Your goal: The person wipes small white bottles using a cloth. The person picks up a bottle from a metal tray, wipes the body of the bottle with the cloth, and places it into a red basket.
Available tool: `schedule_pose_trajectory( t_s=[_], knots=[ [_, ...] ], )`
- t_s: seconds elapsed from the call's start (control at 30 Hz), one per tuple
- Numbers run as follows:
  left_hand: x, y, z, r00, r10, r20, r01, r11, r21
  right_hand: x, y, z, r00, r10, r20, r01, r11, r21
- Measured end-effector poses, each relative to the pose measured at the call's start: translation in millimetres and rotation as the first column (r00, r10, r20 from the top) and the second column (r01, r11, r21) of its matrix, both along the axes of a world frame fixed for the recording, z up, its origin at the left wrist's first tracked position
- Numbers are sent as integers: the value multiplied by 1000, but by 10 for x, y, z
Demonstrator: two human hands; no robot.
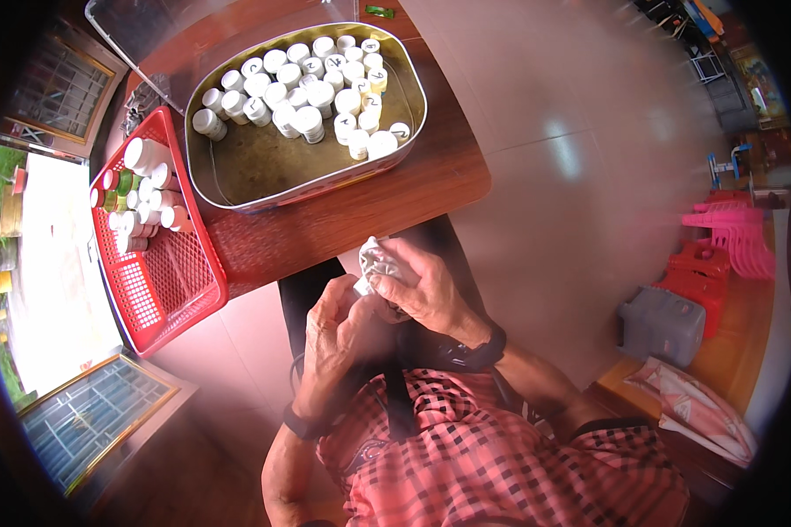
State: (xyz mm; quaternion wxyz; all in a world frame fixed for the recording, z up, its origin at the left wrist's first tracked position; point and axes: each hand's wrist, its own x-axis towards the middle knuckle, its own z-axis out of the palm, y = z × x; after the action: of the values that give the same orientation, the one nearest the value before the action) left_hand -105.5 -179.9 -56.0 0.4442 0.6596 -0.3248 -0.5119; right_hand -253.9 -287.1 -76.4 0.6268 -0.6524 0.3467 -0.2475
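Both my hands meet above my lap, just off the table's front edge. My right hand (422, 283) grips a crumpled whitish cloth (377, 260). My left hand (343, 323) is closed around a small white object (362, 287) at the cloth's lower left; the fingers hide most of it, so its kind cannot be told. Beyond my hands, an oval metal tin (303, 199) stands on the wooden table (343, 221). White-capped plastic bottles (308, 122) stand in it, mostly towards the back and right, and some caps bear handwritten marks.
At the left is a red plastic basket (221, 283) with white bottles (144, 155) and red-capped ones. A clear plastic box (115, 43) and a green wrapper (380, 11) lie farther back. Pink stools (732, 227) and a grey container (662, 326) are at the far right.
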Motion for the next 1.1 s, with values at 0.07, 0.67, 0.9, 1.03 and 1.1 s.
schedule_pose_trajectory(
  t_s=[0.07, 0.67, 0.9, 1.03, 1.1],
  knots=[
    [15, -9, 37, 996, -22, 87, 25, 999, -31, 10, -8, 42, 1000, 16, -18, -17, 999, -43],
    [-60, -101, -35, 748, -4, 664, 266, 918, -294, -66, -52, -71, 999, 37, 12, -38, 999, 29],
    [-23, -74, 3, 989, -38, 140, 40, 999, -17, -17, -32, -40, 1000, -12, -12, 12, 999, -31],
    [-34, -105, -5, 915, -28, 402, 123, 970, -212, -55, -64, -71, 1000, 13, 27, -15, 997, 77],
    [8, -79, 20, 911, -61, 408, 143, 974, -175, -79, -69, -97, 994, 76, 80, -88, 983, 162]
  ],
)
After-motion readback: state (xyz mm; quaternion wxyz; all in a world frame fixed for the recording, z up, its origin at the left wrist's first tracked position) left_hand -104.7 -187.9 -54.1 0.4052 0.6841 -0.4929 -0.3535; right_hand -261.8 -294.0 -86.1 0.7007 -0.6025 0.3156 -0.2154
